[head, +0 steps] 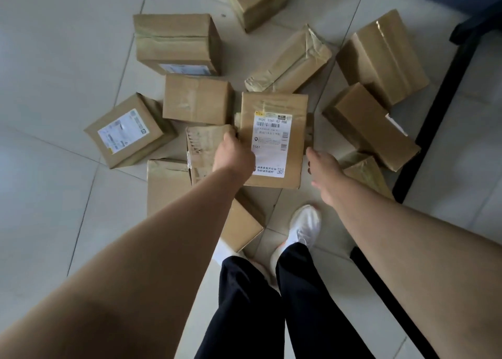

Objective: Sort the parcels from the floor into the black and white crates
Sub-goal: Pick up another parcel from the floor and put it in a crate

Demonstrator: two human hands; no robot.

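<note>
Several brown cardboard parcels lie scattered on the pale tiled floor. In the middle is a flat parcel with a large white shipping label (274, 119), raised on top of the others. My left hand (233, 156) grips its left edge, thumb on the label and fingers curled under the side. My right hand (323, 170) hovers just off the parcel's right edge with relaxed fingers, holding nothing. No crate is clearly in view.
Around it lie a labelled parcel (127, 133) at left, a big box (176, 42) behind, a crumpled taped package (293, 62) and boxes (380, 57) at right. A black frame (434, 119) runs along the right. My white shoe (304, 228) stands below the pile.
</note>
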